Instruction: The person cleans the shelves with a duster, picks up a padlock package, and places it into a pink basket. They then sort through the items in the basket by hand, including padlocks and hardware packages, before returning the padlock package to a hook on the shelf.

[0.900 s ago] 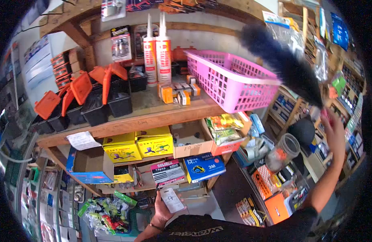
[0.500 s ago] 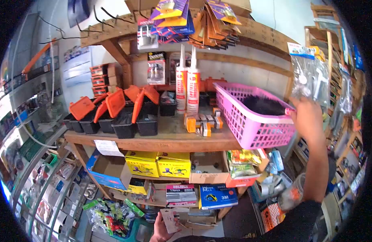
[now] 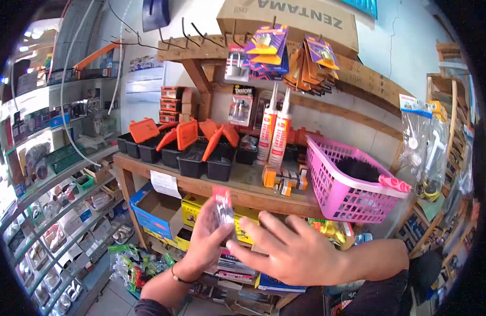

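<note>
A small clear package with a red top (image 3: 222,203) is gripped upright in my left hand (image 3: 206,237), its thumb across the front. Just to the right, my right hand (image 3: 290,250) has its fingers spread, with nothing seen in it; its fingertips are close to the package. Behind and above the hands runs the wooden shelf edge (image 3: 193,184), bearing black bins with orange lids (image 3: 193,160), two white sealant tubes (image 3: 279,137) and small orange-and-white boxes (image 3: 285,180). Farther right stands a pink basket (image 3: 353,197) with something black and bristly inside.
Metal hooks with carded packs (image 3: 266,50) hang above the shelf. Yellow boxes (image 3: 193,210) and an open blue carton (image 3: 153,213) fill the lower shelf. Bagged goods (image 3: 132,268) lie low at the left, near glass shelving (image 3: 64,179). Plastic packs (image 3: 414,137) hang at the right.
My right hand has left the pink basket's right end and moved down and left beside my left hand. My left hand has risen with the package. The view has shifted, so the shelf sits farther right.
</note>
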{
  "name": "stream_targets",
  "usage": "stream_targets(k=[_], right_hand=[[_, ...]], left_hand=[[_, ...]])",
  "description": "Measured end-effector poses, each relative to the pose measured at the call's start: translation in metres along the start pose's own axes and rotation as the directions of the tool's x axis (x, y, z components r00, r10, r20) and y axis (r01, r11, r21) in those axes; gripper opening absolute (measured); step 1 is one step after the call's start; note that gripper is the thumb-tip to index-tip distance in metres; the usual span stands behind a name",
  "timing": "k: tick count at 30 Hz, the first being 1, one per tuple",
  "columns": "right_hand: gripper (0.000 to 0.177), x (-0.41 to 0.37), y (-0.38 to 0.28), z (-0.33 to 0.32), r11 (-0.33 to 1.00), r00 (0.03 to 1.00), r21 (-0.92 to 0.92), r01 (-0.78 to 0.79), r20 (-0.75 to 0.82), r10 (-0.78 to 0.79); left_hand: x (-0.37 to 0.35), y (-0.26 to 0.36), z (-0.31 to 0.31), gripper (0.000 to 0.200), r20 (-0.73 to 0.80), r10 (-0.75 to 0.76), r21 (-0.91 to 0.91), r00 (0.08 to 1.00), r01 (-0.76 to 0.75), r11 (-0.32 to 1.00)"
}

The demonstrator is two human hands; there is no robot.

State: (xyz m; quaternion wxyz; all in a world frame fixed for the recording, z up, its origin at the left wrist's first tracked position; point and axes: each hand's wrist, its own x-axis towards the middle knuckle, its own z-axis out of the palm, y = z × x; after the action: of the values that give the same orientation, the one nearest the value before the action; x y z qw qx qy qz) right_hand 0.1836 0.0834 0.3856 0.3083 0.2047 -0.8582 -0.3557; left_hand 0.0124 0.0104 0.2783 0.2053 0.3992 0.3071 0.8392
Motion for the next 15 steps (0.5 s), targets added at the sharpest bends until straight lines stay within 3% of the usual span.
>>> stream_targets(k=[2,4,5,6,8,9,10,15], right_hand=[[0.036,0.009,0.008,-0.002,0.998,0.999,-0.037,-0.042,-0.017,0.041],[0.035,0.02,0.014,-0.01,0.995,0.997,-0.059,-0.079,-0.019,0.078],[0.035,0.025,0.018,-0.011,0.995,0.997,-0.068,-0.078,-0.029,0.076],[0.034,0.029,0.021,-0.012,0.995,0.997,-0.066,-0.075,-0.037,0.073],[0.033,0.037,0.024,-0.014,0.994,0.996,-0.079,-0.073,-0.049,0.069],[0.032,0.041,0.025,-0.017,0.997,0.998,-0.06,-0.057,-0.009,0.056],[0.03,0.045,0.024,-0.019,0.998,0.999,-0.039,-0.041,0.031,0.043],[0.019,0.052,0.015,-0.02,0.999,0.997,0.036,0.005,0.074,-0.008]], left_hand=[[0.024,0.027,0.018,0.064,0.048,0.224,0.155,0.973,-0.229,0.961],[0.057,0.045,0.022,0.072,0.112,0.442,0.411,0.89,-0.446,0.795],[0.076,0.057,0.019,0.077,0.192,0.565,0.673,0.803,-0.526,0.519],[0.09,0.072,0.027,0.079,0.244,0.667,0.777,0.704,-0.553,0.301],[0.124,0.095,0.04,0.077,0.26,0.757,0.69,0.599,-0.664,0.288],[0.137,0.111,0.046,0.074,0.332,0.744,0.738,0.579,-0.651,0.177],[0.149,0.127,0.053,0.071,0.401,0.722,0.773,0.563,-0.631,0.063],[0.229,0.169,0.074,0.064,0.41,0.737,0.822,0.538,-0.568,-0.042]])
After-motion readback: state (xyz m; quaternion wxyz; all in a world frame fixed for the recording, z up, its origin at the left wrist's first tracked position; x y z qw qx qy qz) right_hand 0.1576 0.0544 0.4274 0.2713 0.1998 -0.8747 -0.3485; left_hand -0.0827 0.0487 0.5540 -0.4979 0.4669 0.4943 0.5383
